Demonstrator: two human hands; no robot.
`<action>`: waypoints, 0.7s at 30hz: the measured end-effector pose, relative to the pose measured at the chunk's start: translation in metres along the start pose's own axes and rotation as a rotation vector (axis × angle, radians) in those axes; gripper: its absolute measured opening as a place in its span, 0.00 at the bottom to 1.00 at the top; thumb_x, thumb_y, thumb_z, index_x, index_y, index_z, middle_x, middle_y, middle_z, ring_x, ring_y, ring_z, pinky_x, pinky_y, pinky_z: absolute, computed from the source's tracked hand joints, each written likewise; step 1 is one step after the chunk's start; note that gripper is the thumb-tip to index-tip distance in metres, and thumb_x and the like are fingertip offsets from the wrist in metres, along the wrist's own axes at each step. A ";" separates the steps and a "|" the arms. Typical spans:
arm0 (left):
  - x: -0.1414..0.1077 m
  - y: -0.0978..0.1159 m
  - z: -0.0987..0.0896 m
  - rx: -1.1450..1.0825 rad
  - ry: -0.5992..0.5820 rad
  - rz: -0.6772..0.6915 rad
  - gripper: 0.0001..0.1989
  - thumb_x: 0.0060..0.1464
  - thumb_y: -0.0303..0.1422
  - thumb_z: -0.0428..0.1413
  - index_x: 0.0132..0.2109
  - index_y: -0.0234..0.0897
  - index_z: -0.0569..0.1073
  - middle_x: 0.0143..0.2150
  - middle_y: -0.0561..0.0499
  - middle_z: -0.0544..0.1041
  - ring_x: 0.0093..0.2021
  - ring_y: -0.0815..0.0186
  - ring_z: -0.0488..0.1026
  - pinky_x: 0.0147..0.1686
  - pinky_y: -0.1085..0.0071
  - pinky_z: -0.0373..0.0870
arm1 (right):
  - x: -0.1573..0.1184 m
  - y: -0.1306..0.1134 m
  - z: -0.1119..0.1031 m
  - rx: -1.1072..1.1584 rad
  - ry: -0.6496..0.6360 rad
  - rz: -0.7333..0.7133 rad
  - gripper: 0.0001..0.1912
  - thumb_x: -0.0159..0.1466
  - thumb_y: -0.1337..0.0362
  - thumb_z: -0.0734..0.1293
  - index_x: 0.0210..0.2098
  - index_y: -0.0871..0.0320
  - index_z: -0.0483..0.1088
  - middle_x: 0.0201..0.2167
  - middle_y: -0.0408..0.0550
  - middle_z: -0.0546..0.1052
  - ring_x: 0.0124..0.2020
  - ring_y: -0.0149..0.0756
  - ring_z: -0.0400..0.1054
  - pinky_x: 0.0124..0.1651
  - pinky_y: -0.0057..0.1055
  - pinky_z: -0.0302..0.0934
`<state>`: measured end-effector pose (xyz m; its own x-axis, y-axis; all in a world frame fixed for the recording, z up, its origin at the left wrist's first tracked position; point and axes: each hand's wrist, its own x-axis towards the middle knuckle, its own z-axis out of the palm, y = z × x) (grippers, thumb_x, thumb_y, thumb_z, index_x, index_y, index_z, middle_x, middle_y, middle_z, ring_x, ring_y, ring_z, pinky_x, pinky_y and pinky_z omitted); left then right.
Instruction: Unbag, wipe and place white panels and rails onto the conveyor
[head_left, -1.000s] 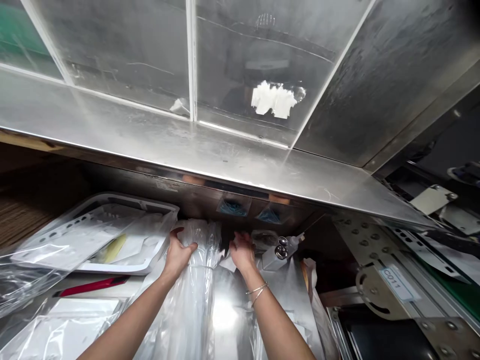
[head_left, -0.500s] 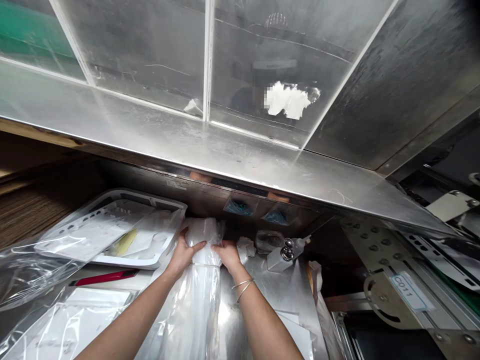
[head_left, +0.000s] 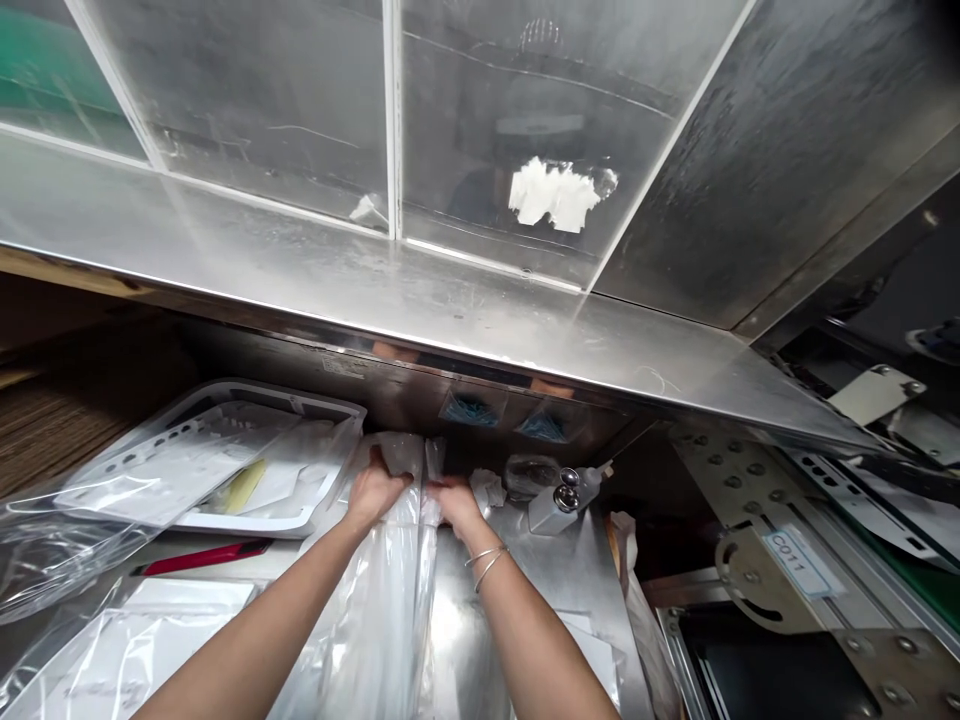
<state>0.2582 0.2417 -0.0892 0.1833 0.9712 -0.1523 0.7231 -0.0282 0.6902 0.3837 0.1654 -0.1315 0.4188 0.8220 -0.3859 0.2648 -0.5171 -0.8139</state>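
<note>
Left hand (head_left: 373, 497), right hand (head_left: 456, 506) bunch plastic (head_left: 367, 620), seemingly below steel ledge (head_left: 375, 300).

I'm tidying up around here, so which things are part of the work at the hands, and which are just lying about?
Part of the work: left hand, right hand, gathered clear plastic sheeting.

Lying about: white plastic tray, red-handled tool, metal fitting with chrome knobs.

One head-worn camera looks forward and down from above and behind the left hand (head_left: 373, 497) and right hand (head_left: 457, 505), close in at lower centre. A brushed stainless steel shelf (head_left: 315, 290) spans the middle of the frame, with scratched clear panels (head_left: 255, 110) along the top.
</note>
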 end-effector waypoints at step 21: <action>-0.085 0.030 -0.012 -0.094 -0.120 0.594 0.28 0.58 0.43 0.41 0.64 0.40 0.52 0.66 0.48 0.53 0.65 0.62 0.48 0.61 0.64 0.46 | -0.240 0.049 -0.137 -0.265 0.443 -0.088 0.24 0.63 0.54 0.54 0.55 0.56 0.61 0.54 0.54 0.64 0.46 0.39 0.68 0.43 0.32 0.65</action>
<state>0.2560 0.1608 -0.0469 0.6149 0.7620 0.2031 0.4133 -0.5308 0.7399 0.4154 -0.0894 -0.0193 0.6971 0.7150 -0.0532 0.5025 -0.5401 -0.6751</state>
